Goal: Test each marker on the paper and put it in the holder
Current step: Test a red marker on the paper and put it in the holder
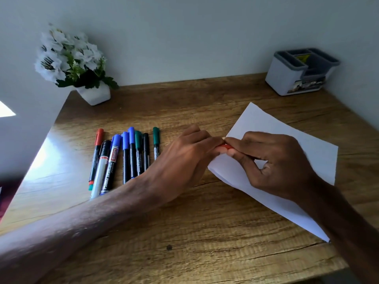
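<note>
I think I am just at the start. The holder (287, 78) stands far back on the right of the counter (184, 232), and no marker sticks up out of it. The paper (266, 124) looks all white, with no marks that I can see. A row of markers (127, 156) lies on my left, all with caps on, waiting for their turn.

My two hands are together over the near corner of the paper. My left hand (184, 158) and my right hand (276, 160) both pinch one red marker (224, 147) between curled fingers. Only a little red bit shows. I guess I am pulling its cap off.
</note>
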`<state>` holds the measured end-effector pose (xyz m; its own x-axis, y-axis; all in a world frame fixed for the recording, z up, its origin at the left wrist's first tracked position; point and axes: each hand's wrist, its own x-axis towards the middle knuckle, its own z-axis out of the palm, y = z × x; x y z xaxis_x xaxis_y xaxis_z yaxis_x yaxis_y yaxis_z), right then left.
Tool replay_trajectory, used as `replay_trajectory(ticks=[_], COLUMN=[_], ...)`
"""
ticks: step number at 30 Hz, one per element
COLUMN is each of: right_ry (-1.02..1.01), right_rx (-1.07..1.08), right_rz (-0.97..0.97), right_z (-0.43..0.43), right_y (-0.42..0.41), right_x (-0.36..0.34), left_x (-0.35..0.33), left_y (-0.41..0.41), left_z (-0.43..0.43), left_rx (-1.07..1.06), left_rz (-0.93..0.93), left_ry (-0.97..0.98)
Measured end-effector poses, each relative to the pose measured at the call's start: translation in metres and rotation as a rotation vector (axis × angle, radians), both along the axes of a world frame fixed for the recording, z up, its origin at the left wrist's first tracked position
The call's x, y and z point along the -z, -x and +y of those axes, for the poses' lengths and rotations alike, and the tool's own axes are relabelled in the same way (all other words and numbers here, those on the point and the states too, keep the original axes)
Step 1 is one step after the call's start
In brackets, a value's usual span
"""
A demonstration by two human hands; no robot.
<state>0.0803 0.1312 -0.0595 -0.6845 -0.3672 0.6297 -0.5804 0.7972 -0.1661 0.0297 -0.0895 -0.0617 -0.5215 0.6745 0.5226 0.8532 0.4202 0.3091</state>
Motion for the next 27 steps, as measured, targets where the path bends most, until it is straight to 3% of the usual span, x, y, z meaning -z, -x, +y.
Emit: replay_trajectory(ticks=[6, 10, 14, 22, 27], right_ry=[-0.037, 0.022, 0.275, 1.099, 0.996], right_rx=[0.027, 0.081, 0.091, -0.157, -0.042], right_rz=[0.018, -0.133, -0.299, -0.692, -0.691], right_z=[0.006, 0.000, 0.006, 0.015, 0.003], right_y=[0.000, -0.001, -0.003, 0.004, 0.001], right_x=[0.000, -0.003, -0.005, -0.019, -0.015], left_x=[0.000, -0.003, -0.008, -0.007, -0.008], left_y=[0.002, -0.001, -0.002, -0.004, -0.009], left_z=[-0.001, -0.001, -0.002, -0.003, -0.001], left_rx=[0.012, -0.045, -0.124, -0.060, -0.067], left_rz=[0.019, 0.010, -0.071, -0.341, -0.546], left_ry=[-0.007, 0.072, -0.007, -0.009, -0.080])
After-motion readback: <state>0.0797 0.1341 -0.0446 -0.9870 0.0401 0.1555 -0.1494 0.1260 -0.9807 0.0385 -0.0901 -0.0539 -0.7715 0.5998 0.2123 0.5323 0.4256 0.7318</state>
